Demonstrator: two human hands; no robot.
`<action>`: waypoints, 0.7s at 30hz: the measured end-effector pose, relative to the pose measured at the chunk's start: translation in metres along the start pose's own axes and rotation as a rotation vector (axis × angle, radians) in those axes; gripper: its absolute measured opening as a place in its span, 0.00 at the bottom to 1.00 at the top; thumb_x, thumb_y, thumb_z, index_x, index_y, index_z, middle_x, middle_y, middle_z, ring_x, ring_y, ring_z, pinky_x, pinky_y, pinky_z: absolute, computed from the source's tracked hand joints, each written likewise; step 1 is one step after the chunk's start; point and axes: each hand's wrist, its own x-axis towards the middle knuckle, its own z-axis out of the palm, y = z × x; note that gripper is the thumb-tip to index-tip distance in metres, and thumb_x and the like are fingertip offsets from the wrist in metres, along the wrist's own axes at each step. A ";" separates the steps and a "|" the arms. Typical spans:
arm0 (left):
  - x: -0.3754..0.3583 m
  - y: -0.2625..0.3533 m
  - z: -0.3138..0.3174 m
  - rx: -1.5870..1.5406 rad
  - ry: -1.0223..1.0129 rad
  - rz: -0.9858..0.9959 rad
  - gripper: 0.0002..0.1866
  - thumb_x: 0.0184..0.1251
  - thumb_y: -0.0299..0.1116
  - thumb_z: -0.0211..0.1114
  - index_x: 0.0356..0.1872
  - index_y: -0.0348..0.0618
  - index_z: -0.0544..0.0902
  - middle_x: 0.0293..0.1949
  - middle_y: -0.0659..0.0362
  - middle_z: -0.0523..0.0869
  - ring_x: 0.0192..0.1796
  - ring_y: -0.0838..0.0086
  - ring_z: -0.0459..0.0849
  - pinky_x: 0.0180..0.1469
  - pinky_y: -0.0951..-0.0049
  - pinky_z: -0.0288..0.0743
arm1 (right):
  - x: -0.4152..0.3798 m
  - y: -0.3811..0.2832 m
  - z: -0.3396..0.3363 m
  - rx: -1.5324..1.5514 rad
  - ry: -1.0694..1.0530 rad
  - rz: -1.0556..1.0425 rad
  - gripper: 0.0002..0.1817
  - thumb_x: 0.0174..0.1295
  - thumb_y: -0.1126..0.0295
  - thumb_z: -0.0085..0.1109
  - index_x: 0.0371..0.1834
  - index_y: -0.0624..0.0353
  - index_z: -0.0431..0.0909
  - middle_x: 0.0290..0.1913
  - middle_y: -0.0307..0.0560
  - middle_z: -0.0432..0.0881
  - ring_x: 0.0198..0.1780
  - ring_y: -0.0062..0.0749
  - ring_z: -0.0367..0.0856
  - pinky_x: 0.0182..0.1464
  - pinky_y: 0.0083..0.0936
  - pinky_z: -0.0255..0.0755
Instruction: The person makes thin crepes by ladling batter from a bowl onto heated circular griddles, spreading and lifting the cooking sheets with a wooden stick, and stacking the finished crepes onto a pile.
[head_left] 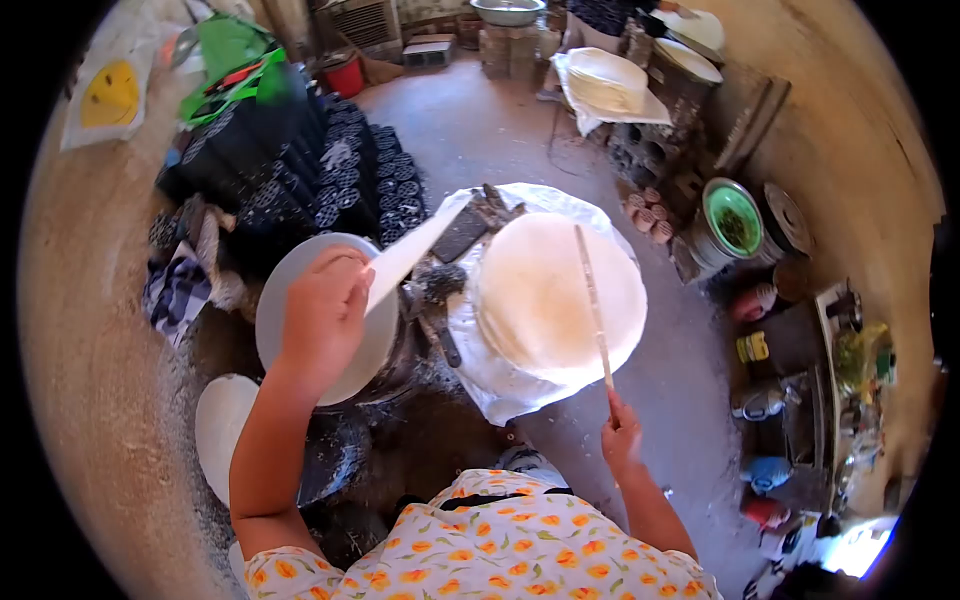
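Over a round pale griddle [275,300] on a stove, my left hand [328,305] is closed on the edge of a thin pale flatbread sheet [415,245], which stretches up to the right. My right hand [621,432] grips the lower end of a long thin stick [592,300]. The stick lies across or just above a stack of round flatbreads [535,300]; contact is unclear. White plastic [490,385] spreads under the stack.
Black coal briquettes [345,180] are piled at the back left. Another round sheet [222,430] leans at the lower left. Behind are a second flatbread stack [605,80] and a person [600,20]. A green basin [733,218] and cluttered shelf [828,370] are at right.
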 end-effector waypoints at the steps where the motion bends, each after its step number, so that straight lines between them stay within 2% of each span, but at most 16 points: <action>1: 0.005 0.003 0.009 -0.102 0.127 -0.002 0.02 0.60 0.21 0.58 0.31 0.32 0.78 0.32 0.51 0.81 0.33 0.62 0.80 0.36 0.70 0.72 | -0.003 0.007 -0.006 0.085 0.045 0.125 0.31 0.49 0.89 0.50 0.60 0.56 0.74 0.26 0.37 0.68 0.26 0.22 0.66 0.30 0.19 0.64; 3: 0.012 -0.003 0.024 -0.342 0.134 -0.315 0.03 0.61 0.24 0.61 0.32 0.34 0.79 0.29 0.57 0.81 0.30 0.75 0.78 0.35 0.75 0.70 | -0.006 0.017 -0.020 0.083 0.112 0.216 0.32 0.50 0.89 0.49 0.61 0.54 0.74 0.26 0.35 0.67 0.26 0.19 0.63 0.30 0.17 0.62; 4: 0.009 -0.022 0.039 -0.484 0.095 -0.536 0.04 0.65 0.26 0.61 0.31 0.36 0.81 0.31 0.64 0.82 0.32 0.82 0.76 0.37 0.82 0.69 | -0.007 0.021 -0.026 0.084 0.166 0.290 0.32 0.50 0.89 0.48 0.61 0.53 0.74 0.26 0.33 0.66 0.27 0.16 0.61 0.30 0.15 0.61; 5: 0.010 -0.025 0.062 -0.491 0.083 -0.522 0.04 0.65 0.26 0.61 0.31 0.36 0.81 0.31 0.64 0.82 0.32 0.82 0.76 0.37 0.82 0.69 | -0.009 0.026 -0.032 0.084 0.183 0.300 0.32 0.50 0.89 0.48 0.61 0.53 0.74 0.26 0.33 0.66 0.27 0.16 0.61 0.30 0.15 0.61; 7: 0.011 -0.030 0.113 -1.030 0.386 -0.805 0.06 0.65 0.28 0.63 0.30 0.35 0.81 0.29 0.64 0.81 0.30 0.83 0.74 0.34 0.80 0.69 | -0.019 0.037 -0.042 0.051 0.252 0.397 0.32 0.52 0.88 0.48 0.62 0.49 0.74 0.26 0.32 0.64 0.26 0.16 0.59 0.29 0.15 0.59; 9: -0.006 -0.057 0.175 -1.126 0.413 -0.834 0.07 0.65 0.29 0.62 0.31 0.36 0.81 0.30 0.62 0.82 0.31 0.80 0.77 0.36 0.80 0.72 | -0.027 0.039 -0.050 0.035 0.293 0.444 0.33 0.52 0.88 0.48 0.62 0.48 0.74 0.26 0.32 0.64 0.26 0.16 0.59 0.29 0.15 0.59; 11: -0.023 -0.062 0.231 -1.321 0.374 -0.986 0.05 0.65 0.29 0.62 0.32 0.37 0.81 0.31 0.60 0.83 0.32 0.76 0.80 0.38 0.78 0.75 | -0.036 0.043 -0.053 0.016 0.320 0.486 0.33 0.52 0.87 0.48 0.62 0.46 0.74 0.26 0.32 0.65 0.25 0.16 0.59 0.29 0.15 0.58; 13: -0.040 -0.052 0.270 -1.321 0.297 -1.194 0.04 0.64 0.27 0.61 0.35 0.37 0.80 0.33 0.57 0.83 0.33 0.71 0.82 0.38 0.73 0.78 | -0.045 0.050 -0.055 0.004 0.284 0.516 0.32 0.52 0.87 0.49 0.62 0.47 0.74 0.26 0.32 0.64 0.26 0.15 0.59 0.29 0.15 0.59; 15: -0.070 -0.074 0.332 -1.299 0.210 -1.394 0.05 0.63 0.26 0.61 0.36 0.36 0.79 0.35 0.54 0.82 0.33 0.67 0.83 0.37 0.66 0.79 | -0.049 0.050 -0.055 -0.010 0.287 0.497 0.32 0.52 0.87 0.49 0.62 0.48 0.74 0.25 0.33 0.64 0.25 0.15 0.59 0.28 0.15 0.59; 19: -0.072 -0.038 0.328 -1.264 0.183 -1.474 0.08 0.61 0.27 0.61 0.38 0.32 0.77 0.36 0.50 0.81 0.34 0.63 0.83 0.34 0.60 0.80 | -0.041 0.058 -0.052 -0.016 0.274 0.371 0.32 0.52 0.87 0.48 0.62 0.50 0.73 0.25 0.34 0.64 0.25 0.16 0.60 0.28 0.16 0.60; 20: -0.074 -0.043 0.328 -1.300 0.009 -1.417 0.07 0.60 0.26 0.61 0.35 0.31 0.78 0.33 0.49 0.81 0.32 0.63 0.83 0.32 0.59 0.80 | -0.037 0.060 -0.052 -0.010 0.241 0.350 0.32 0.52 0.87 0.48 0.62 0.50 0.73 0.25 0.34 0.64 0.25 0.16 0.60 0.28 0.16 0.60; 21: -0.078 -0.049 0.323 -1.325 -0.143 -1.356 0.07 0.58 0.26 0.62 0.32 0.30 0.78 0.30 0.48 0.81 0.30 0.62 0.84 0.29 0.59 0.80 | -0.029 0.060 -0.052 -0.059 0.216 0.275 0.32 0.52 0.87 0.47 0.62 0.51 0.73 0.27 0.35 0.69 0.26 0.17 0.62 0.28 0.16 0.61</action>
